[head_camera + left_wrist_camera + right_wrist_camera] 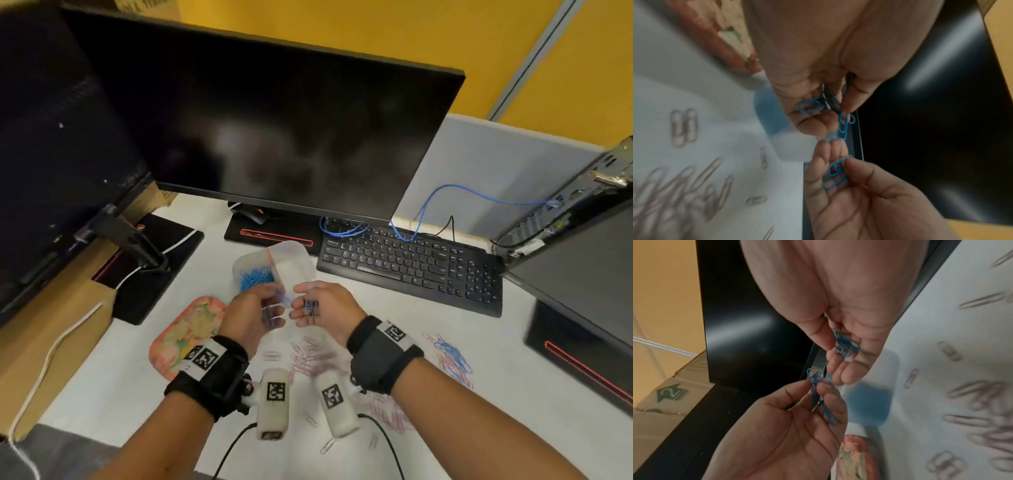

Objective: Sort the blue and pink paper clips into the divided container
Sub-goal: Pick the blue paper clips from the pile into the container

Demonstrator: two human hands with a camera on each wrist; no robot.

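Our left hand [255, 317] pinches blue clips [841, 125] between thumb and fingers. Our right hand [320, 310] pinches another blue bunch [845, 344]. Hands near each other, raised over table [113, 387], just in front of container [274, 265]. Blue clips fill its left half. Pink clips [315, 359] lie on table beneath our hands.

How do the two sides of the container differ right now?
The container's left side holds a heap of blue clips; its right side looks empty, though the hands hide its near end. The left side lies nearer the floral pad, the right nearer the keyboard. Both are translucent.
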